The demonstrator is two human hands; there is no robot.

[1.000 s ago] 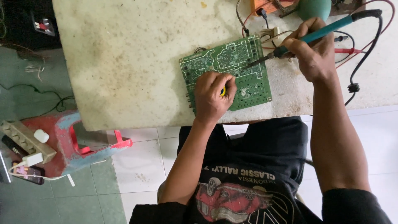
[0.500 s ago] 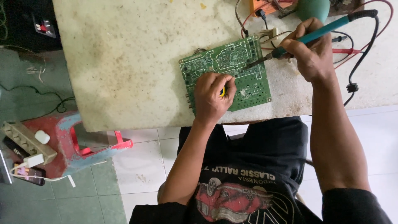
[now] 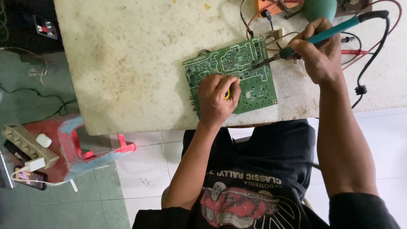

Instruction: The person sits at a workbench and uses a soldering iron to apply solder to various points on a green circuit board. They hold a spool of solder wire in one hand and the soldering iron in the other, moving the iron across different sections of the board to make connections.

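A green circuit board [image 3: 237,68] lies flat near the front edge of a worn white table [image 3: 135,63]. My left hand [image 3: 217,99] rests on the board's near half, fingers curled around a small yellow object [image 3: 227,93] that is mostly hidden. My right hand [image 3: 320,57] grips a teal-handled soldering iron [image 3: 330,32]. Its dark tip [image 3: 256,65] touches the board near the right edge. The iron's black cable [image 3: 373,55] loops off to the right.
Red and black wires, an orange device [image 3: 271,6] and a green round object [image 3: 320,7] crowd the table's far right. A red and blue plastic stool [image 3: 80,148] on the floor at left carries a power strip [image 3: 27,146] with plugs.
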